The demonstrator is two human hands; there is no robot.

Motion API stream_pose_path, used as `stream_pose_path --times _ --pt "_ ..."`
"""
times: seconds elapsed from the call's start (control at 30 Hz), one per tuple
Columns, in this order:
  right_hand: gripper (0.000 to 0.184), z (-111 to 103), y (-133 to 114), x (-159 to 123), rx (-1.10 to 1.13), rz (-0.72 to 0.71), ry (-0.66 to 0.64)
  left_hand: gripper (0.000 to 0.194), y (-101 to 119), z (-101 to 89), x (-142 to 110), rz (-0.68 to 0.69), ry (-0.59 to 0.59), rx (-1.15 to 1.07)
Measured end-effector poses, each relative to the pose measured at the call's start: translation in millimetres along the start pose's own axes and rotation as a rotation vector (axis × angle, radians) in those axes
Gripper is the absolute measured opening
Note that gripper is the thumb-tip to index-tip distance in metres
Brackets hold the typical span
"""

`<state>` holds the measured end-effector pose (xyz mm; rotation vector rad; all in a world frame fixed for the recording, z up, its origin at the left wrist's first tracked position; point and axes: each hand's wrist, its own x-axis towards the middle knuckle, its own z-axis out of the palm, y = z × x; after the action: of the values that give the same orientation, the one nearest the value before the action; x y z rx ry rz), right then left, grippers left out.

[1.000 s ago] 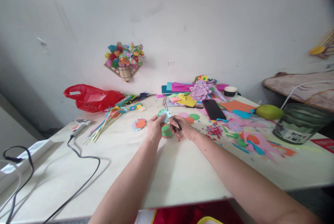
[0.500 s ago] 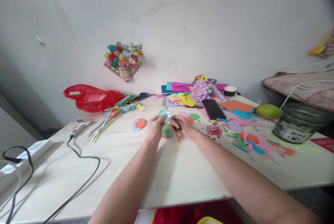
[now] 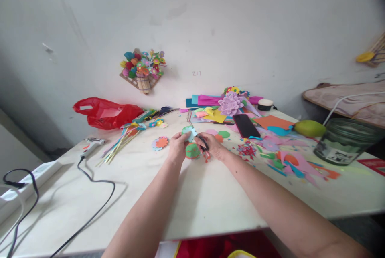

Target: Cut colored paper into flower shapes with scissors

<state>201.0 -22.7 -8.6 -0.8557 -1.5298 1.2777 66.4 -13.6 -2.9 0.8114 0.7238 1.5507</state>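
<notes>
Pinched in my left hand [image 3: 178, 146] is a light blue scallop-edged cutout [image 3: 190, 133], flower-like in outline. My right hand [image 3: 212, 146] grips dark-handled scissors [image 3: 204, 143] at the cutout's right edge; their blades are mostly hidden. Below the fingers a green and orange-red piece [image 3: 192, 151] lies on the table, with small red scraps [image 3: 207, 157] to its right. A green disc [image 3: 185, 130] shows behind the light blue cutout. To the left of my left hand lie orange and lilac scalloped cutouts [image 3: 160, 143], one overlapping the other.
At right are a phone [image 3: 246, 126], a heap of tiny clippings [image 3: 247, 150], coloured offcuts [image 3: 296, 162], a green fruit [image 3: 309, 128] and a glass jar [image 3: 343, 144]. At left lie a red plastic bag [image 3: 108, 113], thin sticks [image 3: 123, 142], a corded glue gun [image 3: 93, 146] and a power strip [image 3: 39, 176].
The light blue cutout has turned slightly between my fingers, and the scissors have shifted a little at its edge. Both hands stay in nearly the same place.
</notes>
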Motion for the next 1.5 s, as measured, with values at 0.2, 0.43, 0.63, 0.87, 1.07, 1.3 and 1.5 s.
stream_pose_path --times 0.2,0.43,0.63,0.87,1.07,1.3,1.5 --pt "0.031 3 -8 -3 -0.014 0.038 0.008 0.021 8 -9.8 5 -0.022 -0.066 0.026" --pt "0.029 4 -16 -7 -0.012 0.048 -0.022 0.019 14 -20.1 11 -0.053 -0.124 0.074" --pt "0.027 3 -16 -6 0.023 0.083 -0.039 0.019 17 -27.1 14 -0.053 -0.134 0.112" --pt "0.022 1 -4 1 0.072 0.115 -0.045 0.021 20 -30.6 16 -0.062 -0.133 0.145" --pt "0.016 -1 -10 0 0.058 0.15 0.014 0.022 22 -34.9 16 -0.038 -0.128 0.22" --pt "0.035 -14 2 7 -0.004 0.123 0.128 0.024 20 -38.0 18 -0.003 -0.153 0.353" --pt "0.043 -18 6 10 0.075 0.076 0.166 0.026 14 -40.8 20 0.035 -0.214 0.441"
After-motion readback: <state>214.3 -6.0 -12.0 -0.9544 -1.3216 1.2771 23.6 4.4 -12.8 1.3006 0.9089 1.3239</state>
